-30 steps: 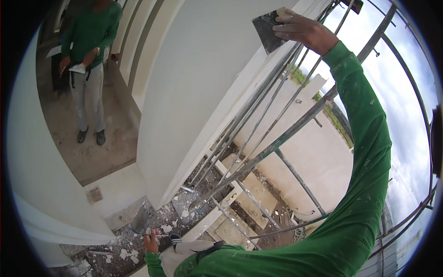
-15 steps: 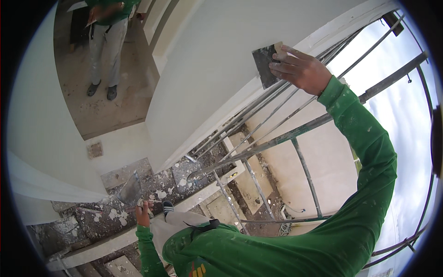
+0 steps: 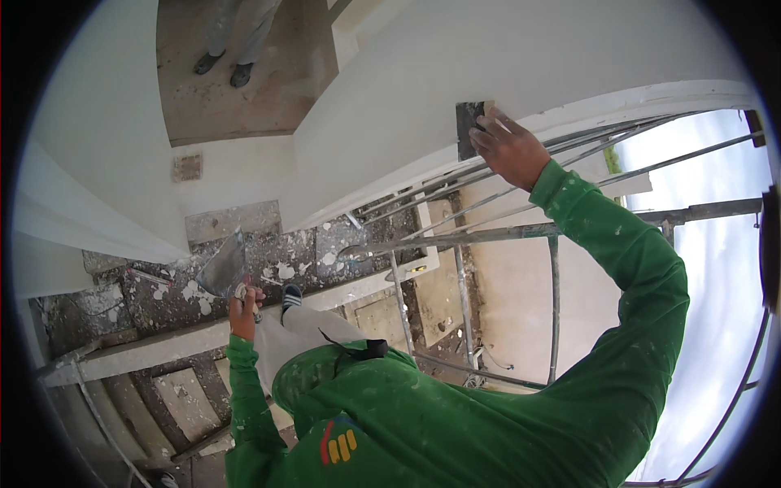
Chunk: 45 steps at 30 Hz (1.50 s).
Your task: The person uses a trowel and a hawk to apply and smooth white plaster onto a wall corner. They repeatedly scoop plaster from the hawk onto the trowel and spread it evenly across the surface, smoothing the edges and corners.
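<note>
Off-wht walls (image 3: 89,122); grey flr (image 3: 332,237) w/ wht splatter (image 3: 285,270); cloudy sky (image 3: 708,325) R.

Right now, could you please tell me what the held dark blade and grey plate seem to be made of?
Dark blade: possibly metal, mostly dull; thin and flat, though plastic cannot be ruled out.
Grey plate: probably metal, smeared, with a faint sheen across its thin, flat face.

Soft daylight comes from the cloudy sky (image 3: 722,272) right of the scaffold frame (image 3: 555,309) — pale, near glare there. Left of the frame, the white wall (image 3: 390,98) looks greyer, evenly shaded — straight edges bow toward blackened corners.
</note>
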### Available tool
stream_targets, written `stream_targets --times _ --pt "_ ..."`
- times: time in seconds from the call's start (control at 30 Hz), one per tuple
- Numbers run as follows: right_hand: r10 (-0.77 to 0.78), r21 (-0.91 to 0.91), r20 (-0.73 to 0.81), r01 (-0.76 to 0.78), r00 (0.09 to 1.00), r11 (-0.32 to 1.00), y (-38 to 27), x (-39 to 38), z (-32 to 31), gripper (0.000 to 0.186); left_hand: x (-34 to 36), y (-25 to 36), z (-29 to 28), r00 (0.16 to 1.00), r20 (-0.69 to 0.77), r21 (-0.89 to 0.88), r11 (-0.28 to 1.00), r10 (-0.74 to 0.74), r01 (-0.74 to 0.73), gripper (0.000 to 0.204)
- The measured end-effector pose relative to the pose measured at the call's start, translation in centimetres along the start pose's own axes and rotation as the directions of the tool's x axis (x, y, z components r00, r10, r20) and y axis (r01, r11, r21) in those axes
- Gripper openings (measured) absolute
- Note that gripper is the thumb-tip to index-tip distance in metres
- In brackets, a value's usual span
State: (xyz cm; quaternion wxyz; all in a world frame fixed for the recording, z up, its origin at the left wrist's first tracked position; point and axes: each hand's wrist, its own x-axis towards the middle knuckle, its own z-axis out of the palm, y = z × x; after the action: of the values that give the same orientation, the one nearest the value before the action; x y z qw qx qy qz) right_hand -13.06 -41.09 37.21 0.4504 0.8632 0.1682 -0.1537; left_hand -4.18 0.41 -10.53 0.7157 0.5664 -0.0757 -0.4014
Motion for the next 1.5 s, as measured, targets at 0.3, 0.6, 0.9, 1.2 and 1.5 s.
stream_targets --times 0.3,0.6,0.9,1.2,1.5 --pt "-0.043 0.02 0.045 0.043 0.998 0.999 -6.8 4.9 6.0 0.026 -2.9 -1.3 -3.0 0.994 -0.092 -0.078 0.996 -0.058 0.051 0.025" --pt "-0.16 0.046 0.191 0.154 0.969 0.987 -13.6 10.0 11.8 0.02 -5.1 -1.5 -3.8 0.967 -0.241 -0.108 0.993 -0.079 0.054 0.025" --pt "-0.244 0.185 0.415 0.181 0.877 0.966 -21.6 17.1 15.4 0.025 -7.3 -2.0 -4.0 0.937 -0.326 -0.142 0.986 -0.129 0.086 0.027" --pt "-0.223 0.326 0.304 0.118 0.926 0.938 -34.0 29.3 21.6 0.025 -9.4 -1.5 -4.1 0.944 -0.273 -0.031 0.982 -0.188 0.187 0.026" --pt "0.368 0.899 0.394 -0.271 0.842 -0.344 -41.3 25.4 18.8 0.033 -9.5 10.5 1.0 0.978 -0.105 -0.027 0.984 -0.178 0.177 0.022"
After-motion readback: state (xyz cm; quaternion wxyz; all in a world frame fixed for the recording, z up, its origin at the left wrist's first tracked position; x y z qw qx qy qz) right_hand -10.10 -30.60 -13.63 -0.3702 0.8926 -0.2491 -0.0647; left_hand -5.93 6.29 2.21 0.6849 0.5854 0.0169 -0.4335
